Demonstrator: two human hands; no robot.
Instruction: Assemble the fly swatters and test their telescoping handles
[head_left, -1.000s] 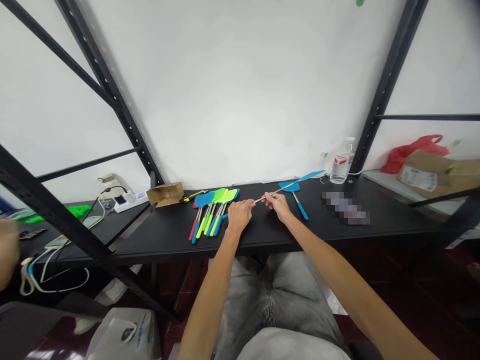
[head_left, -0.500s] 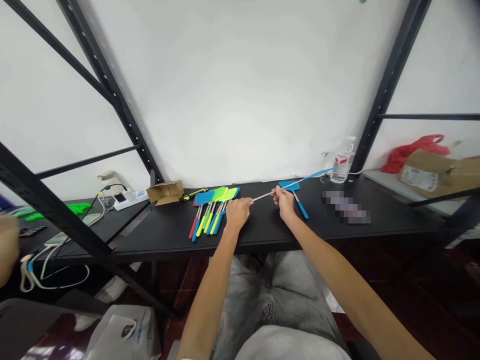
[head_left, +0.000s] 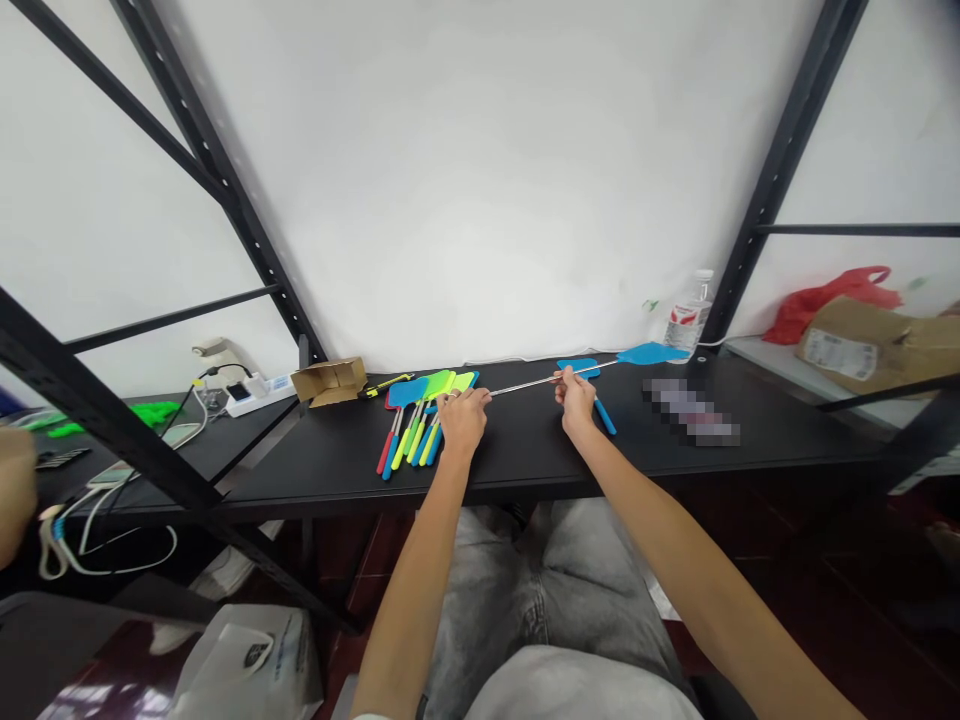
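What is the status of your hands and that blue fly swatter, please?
Left hand and right hand: both on the blue fly swatter. Swatter aslant, wide end to the right. Water bottle partly hidden behind it, contact unclear.

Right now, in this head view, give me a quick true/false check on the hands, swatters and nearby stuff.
1. The left hand and right hand both hold one blue-headed swatter. True.
2. The left hand is closer to its blue head than the right. False: the right hand is closer.
3. The other blue swatter lies on the black table, partly hidden by the right hand. True.
4. The water bottle is tipped on its side. False: the bottle stands upright.
5. The cardboard box is to the right of the swatter bunch. False: it is left of the bunch.
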